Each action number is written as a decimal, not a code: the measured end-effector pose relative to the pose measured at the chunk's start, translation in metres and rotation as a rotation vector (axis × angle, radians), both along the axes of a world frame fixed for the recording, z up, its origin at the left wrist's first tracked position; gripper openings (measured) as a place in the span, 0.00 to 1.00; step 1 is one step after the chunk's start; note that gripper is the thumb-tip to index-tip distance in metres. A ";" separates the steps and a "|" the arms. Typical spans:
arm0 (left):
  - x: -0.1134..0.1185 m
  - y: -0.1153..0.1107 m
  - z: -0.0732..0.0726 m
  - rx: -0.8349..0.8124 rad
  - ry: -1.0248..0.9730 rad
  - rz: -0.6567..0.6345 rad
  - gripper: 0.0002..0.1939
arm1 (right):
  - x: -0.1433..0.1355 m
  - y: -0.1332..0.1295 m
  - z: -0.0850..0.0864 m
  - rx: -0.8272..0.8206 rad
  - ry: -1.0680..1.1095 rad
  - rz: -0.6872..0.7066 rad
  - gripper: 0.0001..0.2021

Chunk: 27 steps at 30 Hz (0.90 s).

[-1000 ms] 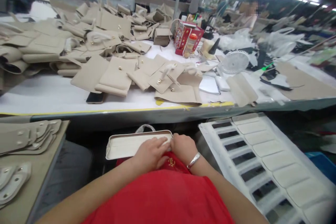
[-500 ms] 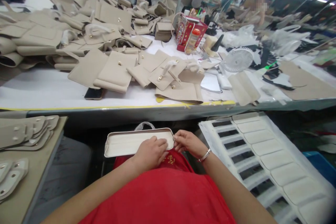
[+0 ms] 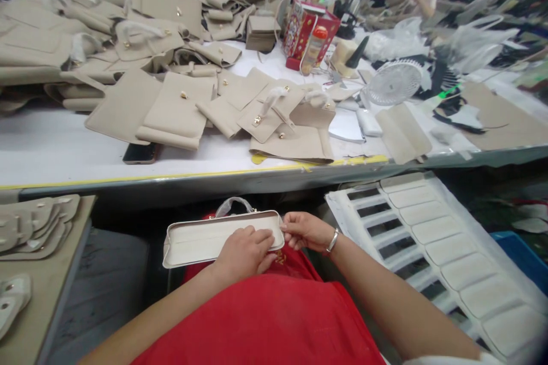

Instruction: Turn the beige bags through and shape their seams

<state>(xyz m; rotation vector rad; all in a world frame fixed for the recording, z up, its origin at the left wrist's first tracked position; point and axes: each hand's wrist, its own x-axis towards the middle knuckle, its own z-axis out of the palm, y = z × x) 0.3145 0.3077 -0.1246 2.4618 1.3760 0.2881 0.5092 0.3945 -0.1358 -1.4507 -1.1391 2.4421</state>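
A cream handbag [image 3: 192,239] rests on my lap over the red apron [image 3: 257,319], its long flat side facing up and its plastic-wrapped handle [image 3: 234,203] pointing away from me. My left hand [image 3: 246,251] lies over the right part of the bag, fingers bent together and gripping it near its edge. At the bag's right end, my right hand [image 3: 302,231] pinches the corner between thumb and fingers. Whether a smaller piece is between those fingertips is too small to tell.
Beige bag pieces [image 3: 171,108] cover the worktable [image 3: 77,154], with a phone [image 3: 140,153], red box [image 3: 306,34] and fan [image 3: 394,81]. A panel rack [image 3: 449,245] stands right; a board with straps [image 3: 47,291] lies left. A person stands far back.
The view has shifted slightly. The bag's left end sits a little lower and its handle shows more. Both hands keep nearly the same hold on it.
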 end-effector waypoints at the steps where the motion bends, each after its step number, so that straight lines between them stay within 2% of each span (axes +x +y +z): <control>1: 0.000 0.000 -0.001 0.008 0.015 0.000 0.17 | -0.003 0.001 0.003 0.039 -0.046 0.024 0.17; 5: 0.001 0.000 -0.005 0.027 0.049 -0.008 0.19 | -0.016 0.002 0.018 0.228 -0.254 0.145 0.16; 7: 0.003 0.002 -0.002 0.000 0.050 -0.015 0.19 | -0.021 0.001 0.023 0.341 -0.355 0.219 0.14; 10: -0.005 0.001 0.012 -0.100 -0.030 -0.051 0.22 | -0.026 0.000 0.028 0.478 -0.470 0.350 0.13; 12: -0.023 -0.004 0.024 -0.177 -0.203 -0.061 0.26 | -0.028 0.000 0.031 0.485 -0.497 0.425 0.14; 13: -0.037 -0.008 0.030 -0.198 -0.313 -0.016 0.27 | -0.029 0.001 0.033 0.467 -0.495 0.454 0.15; 14: -0.055 -0.015 0.033 -0.205 -0.415 0.085 0.25 | -0.030 0.003 0.033 0.455 -0.481 0.472 0.15; 16: -0.095 -0.031 0.035 -0.180 -0.539 0.448 0.18 | -0.033 0.008 0.034 0.439 -0.457 0.507 0.16; 18: -0.134 -0.050 0.029 -0.164 -0.574 0.873 0.16 | -0.036 0.013 0.034 0.434 -0.448 0.552 0.16; 19: -0.150 -0.057 0.022 -0.200 -0.606 0.997 0.17 | -0.037 0.015 0.034 0.426 -0.453 0.577 0.15; 20: -0.163 -0.063 0.014 -0.275 -0.667 1.060 0.17 | -0.039 0.016 0.035 0.414 -0.458 0.599 0.14; 22: -0.177 -0.069 -0.004 -0.500 -0.800 1.049 0.18 | -0.041 0.018 0.036 0.369 -0.467 0.617 0.12; 24: -0.178 -0.067 -0.020 -0.699 -0.913 0.960 0.19 | -0.041 0.020 0.036 0.309 -0.453 0.600 0.10; 27: -0.173 -0.061 -0.032 -0.850 -0.995 0.868 0.19 | -0.035 0.024 0.033 0.226 -0.385 0.548 0.11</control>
